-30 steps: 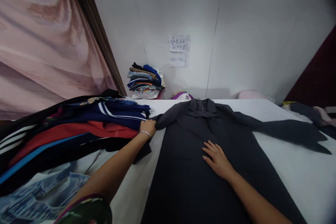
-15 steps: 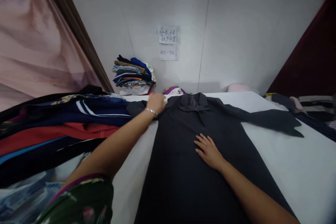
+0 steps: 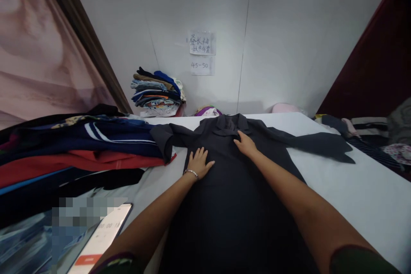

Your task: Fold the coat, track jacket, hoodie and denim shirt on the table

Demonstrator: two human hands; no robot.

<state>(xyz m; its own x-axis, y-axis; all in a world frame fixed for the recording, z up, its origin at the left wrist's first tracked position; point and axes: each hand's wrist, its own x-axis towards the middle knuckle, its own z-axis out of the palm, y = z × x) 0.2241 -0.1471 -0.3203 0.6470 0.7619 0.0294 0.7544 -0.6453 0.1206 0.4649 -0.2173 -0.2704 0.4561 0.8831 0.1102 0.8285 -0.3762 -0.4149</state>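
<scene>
Head view: dark garment (image 3: 221, 218) laid out on white table (image 3: 356, 201)
Left hand (image 3: 198, 165): fingers spread on its front
Right hand (image 3: 246, 144): near its collar (image 3: 221, 128); cannot tell whether fingers pinch anything

A pale grey wall (image 3: 289, 43) rises behind the table's (image 3: 369, 197) far edge, crossed by thin seams (image 3: 244, 34). Taped to it are two handwritten sheets, the upper sheet (image 3: 202, 43) above the lower sheet (image 3: 202, 65), marked 45-50. Beyond the table's far left corner hangs a pink curtain (image 3: 41, 60) beside a dark brown strip (image 3: 80, 34); beyond the far right, a dark red surface (image 3: 362, 51) slants. The light is soft and dim, the table top white.
</scene>
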